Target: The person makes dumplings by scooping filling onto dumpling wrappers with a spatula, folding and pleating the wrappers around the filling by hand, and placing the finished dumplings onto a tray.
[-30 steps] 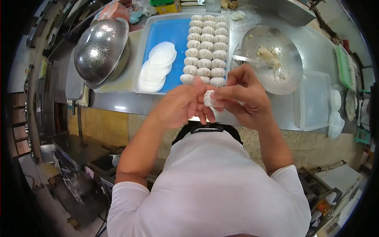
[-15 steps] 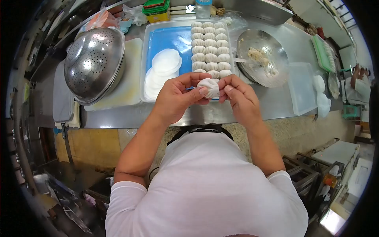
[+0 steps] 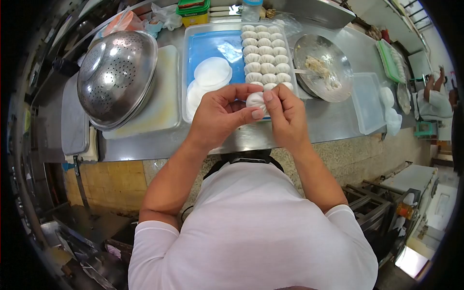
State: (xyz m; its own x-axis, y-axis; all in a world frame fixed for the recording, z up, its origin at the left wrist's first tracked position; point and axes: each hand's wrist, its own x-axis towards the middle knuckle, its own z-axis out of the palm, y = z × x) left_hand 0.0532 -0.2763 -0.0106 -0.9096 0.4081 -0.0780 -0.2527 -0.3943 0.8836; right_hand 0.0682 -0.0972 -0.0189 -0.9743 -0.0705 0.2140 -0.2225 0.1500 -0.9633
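Between my two hands is a small white pleated dumpling [image 3: 255, 100], held above the near edge of a tray. My left hand [image 3: 221, 113] curls round its left side, thumb in front and fingers behind. On the other side, my right hand [image 3: 288, 113] pinches the dumpling's edge between thumb and fingers. Just beyond, finished dumplings [image 3: 266, 50] stand in rows along the right part of the tray [image 3: 186, 72]. Round white wrappers [image 3: 212, 71] lie overlapping on the tray's blue surface, partly hidden by my left hand.
A metal bowl of filling [image 3: 338, 53] with a utensil stands right of the tray. To the left, a perforated colander [image 3: 116, 72] rests over a cutting board [image 3: 166, 96]. A clear plastic lid [image 3: 368, 104] lies at the right edge. Another person [image 3: 432, 99] is far right.
My right thumb and fingers have moved in over the dumpling and now cover its right side. The view has shifted slightly, so the tray and bowl appear further right.
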